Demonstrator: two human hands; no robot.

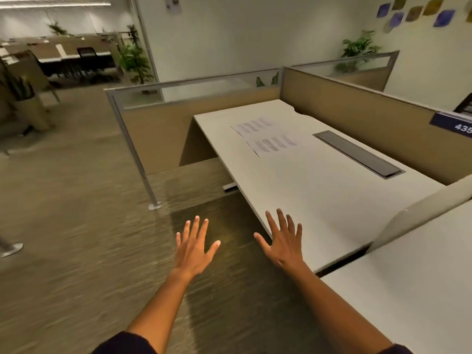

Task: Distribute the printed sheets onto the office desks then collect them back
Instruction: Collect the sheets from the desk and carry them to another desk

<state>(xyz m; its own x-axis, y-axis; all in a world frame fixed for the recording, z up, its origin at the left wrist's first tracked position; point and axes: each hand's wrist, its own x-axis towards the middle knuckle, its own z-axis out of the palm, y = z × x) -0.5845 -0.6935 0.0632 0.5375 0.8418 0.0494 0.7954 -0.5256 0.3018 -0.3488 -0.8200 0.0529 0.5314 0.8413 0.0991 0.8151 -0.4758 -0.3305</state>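
Two printed sheets lie side by side on the far half of a white desk [319,190]: one sheet [255,126] further back, the other sheet [274,144] just in front of it. My left hand [194,245] is stretched out flat over the carpet, fingers spread, holding nothing. Over the desk's near left corner my right hand [283,241] is also flat with spread fingers and empty. Both hands are well short of the sheets.
A dark cable tray lid [357,154] is set into the desk near the tan partition [370,118]. A second white desk [413,282] adjoins at the right, behind a curved divider [419,213]. A partition post foot [154,206] stands on the carpet at left. Plants and more desks are far behind.
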